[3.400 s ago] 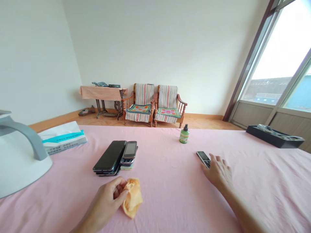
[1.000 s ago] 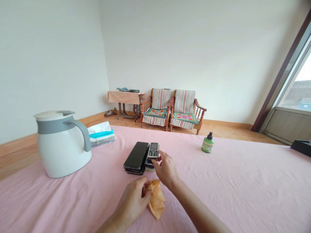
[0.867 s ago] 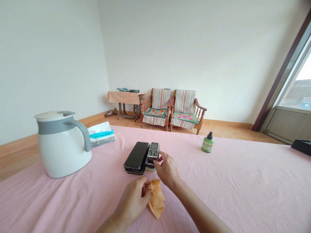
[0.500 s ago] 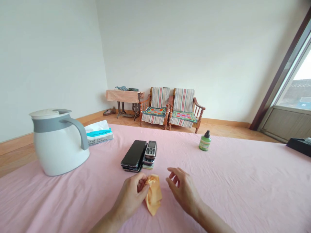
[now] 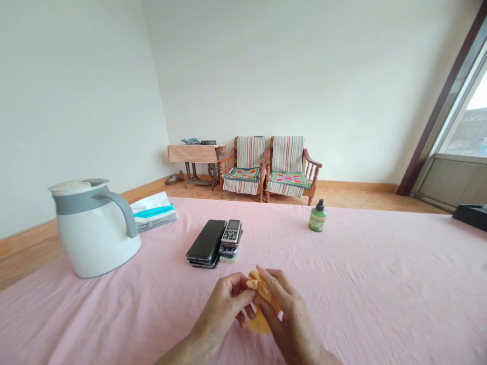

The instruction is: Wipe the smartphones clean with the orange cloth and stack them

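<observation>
My left hand (image 5: 224, 309) and my right hand (image 5: 285, 314) meet over the pink tablecloth (image 5: 361, 284), both pinching a small orange cloth (image 5: 258, 291) between their fingers. Just beyond them lies a stack of phones: black smartphones (image 5: 205, 241) on the left and a keypad phone (image 5: 231, 232) on top of a smaller pile on the right. Neither hand touches the phones.
A white kettle with a grey handle (image 5: 93, 228) stands at the left. Behind it lies a white and teal packet (image 5: 154, 213). A green bottle (image 5: 316, 217) stands further back right, and a black tray (image 5: 472, 215) sits at the far right edge.
My right hand carried the keypad phone from the right onto the smaller phone pile, let go, and came back to take the orange cloth together with my left hand.
</observation>
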The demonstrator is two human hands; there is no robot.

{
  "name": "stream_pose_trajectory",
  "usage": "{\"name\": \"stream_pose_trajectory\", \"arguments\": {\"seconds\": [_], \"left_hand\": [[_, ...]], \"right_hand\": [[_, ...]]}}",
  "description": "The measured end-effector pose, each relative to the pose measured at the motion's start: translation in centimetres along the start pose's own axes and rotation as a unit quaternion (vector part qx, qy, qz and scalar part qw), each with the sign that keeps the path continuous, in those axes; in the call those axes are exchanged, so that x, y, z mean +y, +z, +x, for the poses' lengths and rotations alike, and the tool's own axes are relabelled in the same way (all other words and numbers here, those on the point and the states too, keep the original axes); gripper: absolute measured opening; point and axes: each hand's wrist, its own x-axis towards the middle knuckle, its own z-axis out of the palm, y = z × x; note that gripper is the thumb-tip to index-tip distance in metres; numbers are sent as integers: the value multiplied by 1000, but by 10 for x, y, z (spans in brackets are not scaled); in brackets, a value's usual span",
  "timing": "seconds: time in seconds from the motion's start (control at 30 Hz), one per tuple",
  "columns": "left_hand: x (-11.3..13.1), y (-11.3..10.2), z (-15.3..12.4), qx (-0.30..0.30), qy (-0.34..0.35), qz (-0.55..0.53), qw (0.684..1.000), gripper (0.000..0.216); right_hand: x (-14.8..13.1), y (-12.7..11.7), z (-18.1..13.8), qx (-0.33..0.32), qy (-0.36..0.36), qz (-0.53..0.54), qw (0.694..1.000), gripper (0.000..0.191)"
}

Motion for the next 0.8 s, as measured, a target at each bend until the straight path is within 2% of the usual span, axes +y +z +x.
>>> {"name": "stream_pose_trajectory", "arguments": {"seconds": [0.07,0.2,0.27,0.33,0.4,0.47,0.57,0.63,0.8], "left_hand": [[1,5,1,-4,-14,-15,1000,39],[2,13,3,-28,-38,-8,999,42],[0,15,5,-48,-39,13,998,46],[-3,15,7,-60,-39,32,997,48],[-7,14,10,-70,-37,56,995,49],[-10,15,13,-84,-34,80,993,48],[-11,24,20,-100,-33,93,990,46],[-9,34,28,-105,-30,92,990,44],[7,65,48,-103,13,66,992,39]], "right_hand": [[0,-6,-2,-11,-7,-17,1000,41],[-3,-22,-7,-30,12,-55,998,30],[-1,-35,-7,-15,36,-55,998,27],[4,-53,-5,23,89,-39,995,20],[14,-74,0,72,170,10,983,14],[25,-95,5,109,253,109,955,17],[40,-119,11,103,277,156,943,27],[44,-126,13,89,279,180,939,33],[36,-119,16,66,266,280,920,38]]}}
